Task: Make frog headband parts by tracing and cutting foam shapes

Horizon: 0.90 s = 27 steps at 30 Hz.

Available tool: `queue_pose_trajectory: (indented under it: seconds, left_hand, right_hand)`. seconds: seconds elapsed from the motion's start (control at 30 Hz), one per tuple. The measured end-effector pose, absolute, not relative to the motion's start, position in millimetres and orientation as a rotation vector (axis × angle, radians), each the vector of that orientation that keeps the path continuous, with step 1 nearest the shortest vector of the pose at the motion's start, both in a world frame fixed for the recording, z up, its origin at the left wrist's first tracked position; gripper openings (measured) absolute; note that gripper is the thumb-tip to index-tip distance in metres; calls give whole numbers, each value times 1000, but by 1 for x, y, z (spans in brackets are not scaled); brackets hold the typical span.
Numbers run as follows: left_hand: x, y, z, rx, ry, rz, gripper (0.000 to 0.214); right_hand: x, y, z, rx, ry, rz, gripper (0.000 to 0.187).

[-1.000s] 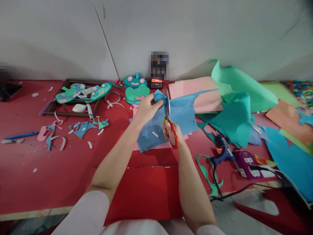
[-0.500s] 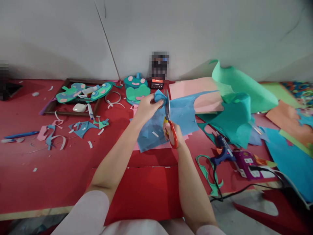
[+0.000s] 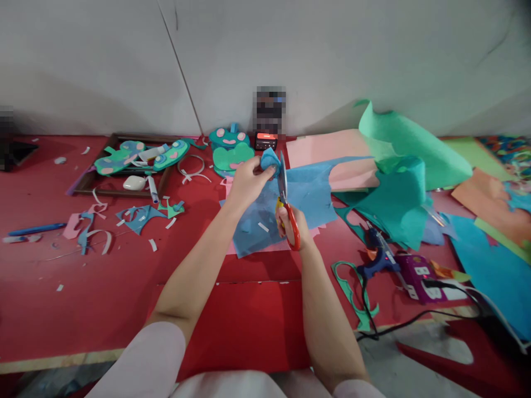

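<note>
Pinched between the thumb and fingers of my left hand [image 3: 248, 185] is a small blue felt piece [image 3: 269, 158]. My right hand [image 3: 295, 226] grips scissors [image 3: 292, 224] with red and yellow handles, their blades pointing up along the piece's right edge. Whether the blades touch the felt I cannot tell. Below both hands a blue felt sheet [image 3: 307, 196] lies over pink felt, with small white scraps on it. Just beyond my left hand are green felt frog-like shapes [image 3: 233, 158] with pink mouths.
On the left, a brown frame [image 3: 120, 190] holds felt shapes and a white case. Felt scraps [image 3: 141, 217] lie nearer. At right are teal felt [image 3: 394, 204], a blue glue gun [image 3: 378, 254] and a purple power strip [image 3: 418, 276] with cords. A phone-like device [image 3: 265, 141] stands by the wall.
The blue felt piece has turned slightly in my left hand, its tip a little higher. The scissors have shifted slightly to the left. The rest of the table looks the same.
</note>
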<state>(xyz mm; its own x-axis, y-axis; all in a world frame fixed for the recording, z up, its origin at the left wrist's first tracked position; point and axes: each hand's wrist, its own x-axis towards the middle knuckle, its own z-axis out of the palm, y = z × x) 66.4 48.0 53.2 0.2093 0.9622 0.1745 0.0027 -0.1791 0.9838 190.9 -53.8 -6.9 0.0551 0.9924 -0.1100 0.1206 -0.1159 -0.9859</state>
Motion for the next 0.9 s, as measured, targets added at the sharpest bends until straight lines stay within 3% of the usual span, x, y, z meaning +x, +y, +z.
queue_pose_trajectory:
  seconds: [0.9]
  left_hand:
    - [60,50,52,1541,1067,1134,12]
  right_hand:
    - [192,-55,-2,-1459,-1232,1200,49]
